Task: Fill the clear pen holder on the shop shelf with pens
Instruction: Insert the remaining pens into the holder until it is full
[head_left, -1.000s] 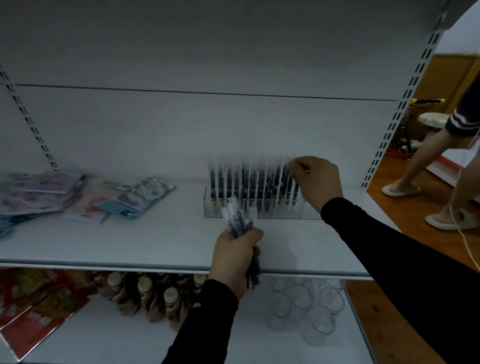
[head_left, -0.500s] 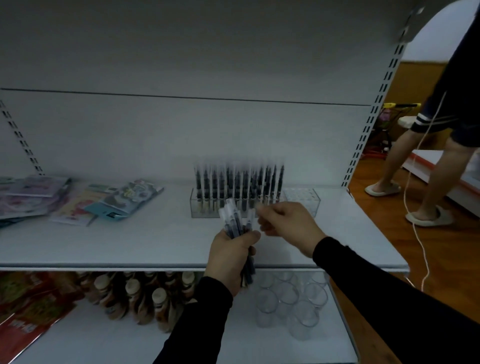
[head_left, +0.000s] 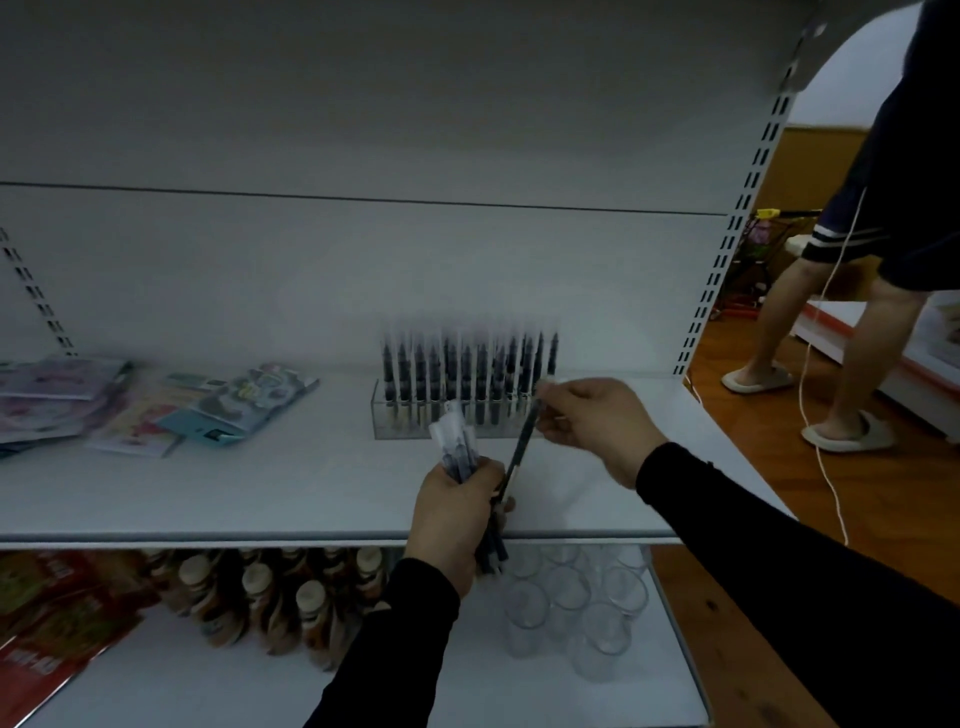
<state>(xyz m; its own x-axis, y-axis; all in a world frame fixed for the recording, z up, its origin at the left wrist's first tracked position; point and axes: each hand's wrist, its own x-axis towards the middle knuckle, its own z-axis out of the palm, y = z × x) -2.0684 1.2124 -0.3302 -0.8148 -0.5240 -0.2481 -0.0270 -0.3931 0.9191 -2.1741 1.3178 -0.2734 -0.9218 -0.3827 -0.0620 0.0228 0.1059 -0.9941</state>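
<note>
Clear rectangular plastic pen holder (head_left: 387, 415) sits on the white metal shop shelf (head_left: 260, 483), toward the back, right of centre. Rows of dark upright pens with clear caps (head_left: 467, 374) stand in it; its right end is hidden behind the right hand. Left hand (head_left: 457, 514) is at the shelf's front edge, fingers curled tight round a bundle of dark clear-capped pens (head_left: 457, 447), caps up, tips poking out below the fist. Right hand (head_left: 597, 421) is just in front of the holder's right end, fingers pinching the cap end of a single dark pen (head_left: 522, 447); that pen slants down-left, its lower end at the left hand. Left on the same shelf: colourful flat packets (head_left: 171, 410). Lower shelf: brown bottles with pale caps (head_left: 291, 592), clear plastic cups (head_left: 571, 603), red packets (head_left: 57, 613). Far right, another person's legs in pale slippers (head_left: 847, 431) on a wooden floor.
</note>
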